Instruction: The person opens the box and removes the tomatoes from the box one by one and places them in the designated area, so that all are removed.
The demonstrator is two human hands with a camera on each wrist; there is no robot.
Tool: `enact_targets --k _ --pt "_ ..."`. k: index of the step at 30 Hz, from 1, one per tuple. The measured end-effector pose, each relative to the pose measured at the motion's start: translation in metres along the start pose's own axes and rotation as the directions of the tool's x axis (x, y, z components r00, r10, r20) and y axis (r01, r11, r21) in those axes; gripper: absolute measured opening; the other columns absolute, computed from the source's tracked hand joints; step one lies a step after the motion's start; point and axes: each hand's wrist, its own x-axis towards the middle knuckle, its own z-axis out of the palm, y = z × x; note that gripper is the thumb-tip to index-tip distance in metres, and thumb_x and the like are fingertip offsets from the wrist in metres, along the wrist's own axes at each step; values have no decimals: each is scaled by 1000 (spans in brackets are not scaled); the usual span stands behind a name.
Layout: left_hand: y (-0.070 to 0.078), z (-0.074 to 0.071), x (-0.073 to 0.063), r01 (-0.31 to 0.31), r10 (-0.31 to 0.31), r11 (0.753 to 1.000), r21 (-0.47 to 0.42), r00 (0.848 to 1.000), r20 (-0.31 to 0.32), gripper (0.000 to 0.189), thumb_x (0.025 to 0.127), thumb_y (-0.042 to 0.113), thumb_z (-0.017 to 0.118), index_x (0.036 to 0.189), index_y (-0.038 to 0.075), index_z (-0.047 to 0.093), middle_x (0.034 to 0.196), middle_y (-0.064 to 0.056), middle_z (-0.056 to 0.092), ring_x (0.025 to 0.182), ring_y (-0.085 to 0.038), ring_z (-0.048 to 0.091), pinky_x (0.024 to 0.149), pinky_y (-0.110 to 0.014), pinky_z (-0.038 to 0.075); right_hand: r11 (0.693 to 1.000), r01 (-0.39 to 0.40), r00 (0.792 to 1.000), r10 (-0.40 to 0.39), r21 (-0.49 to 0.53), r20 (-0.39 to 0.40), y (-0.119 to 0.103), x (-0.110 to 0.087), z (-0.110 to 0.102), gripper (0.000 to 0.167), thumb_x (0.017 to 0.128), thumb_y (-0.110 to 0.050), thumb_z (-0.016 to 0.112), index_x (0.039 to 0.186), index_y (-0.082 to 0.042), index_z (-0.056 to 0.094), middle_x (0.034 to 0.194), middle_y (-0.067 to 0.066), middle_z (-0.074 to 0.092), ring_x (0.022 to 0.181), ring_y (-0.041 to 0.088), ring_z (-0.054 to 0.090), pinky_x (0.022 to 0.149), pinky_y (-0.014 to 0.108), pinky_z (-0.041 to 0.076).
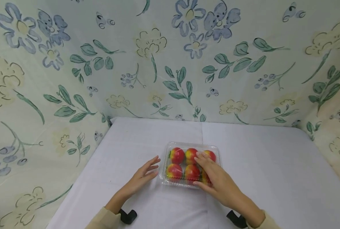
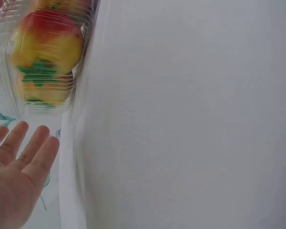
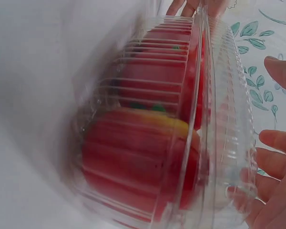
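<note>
A clear plastic clamshell box [image 1: 165,181] lies on the white cloth, its lid down. Inside are several round red-and-yellow fruits [image 1: 174,172] with green leafy bits, in rows. My right hand [image 1: 219,181] rests over the right part of the lid, fingers extended and partly covering the fruits there. In the right wrist view the box is blurred, and the right hand [image 3: 276,176] shows along its lid side. My left hand [image 1: 141,176] is beside the box's left edge with fingers spread. A small gap separates its fingertips [image 2: 21,128] from the plastic in the left wrist view.
White cloth [image 1: 258,159] covers the table, with a fold line running down its middle. Floral fabric [image 1: 158,63] hangs behind and at both sides. Dark pieces [image 1: 128,217] sit at the wrists below the sleeves.
</note>
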Motion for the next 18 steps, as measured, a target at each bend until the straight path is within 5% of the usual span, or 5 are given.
enact_targets --k 10,18 --pt "-1 6 -3 108 -112 982 -155 994 -14 61 102 23 58 155 6 33 150 -15 45 133 -33 48 107 -44 43 999 42 999 -42 -34 -2 -2 -1 8 78 89 -48 72 153 -18 40 159 1 33 143 26 35 108 54 39" --pt "3 10 -5 211 -214 917 -340 976 30 59 101 25 60 152 3 39 150 -19 43 133 -28 48 105 -34 46 985 139 988 -145 -103 -56 -2 -1 15 80 84 -42 79 149 -11 46 155 6 41 142 25 37 107 51 41"
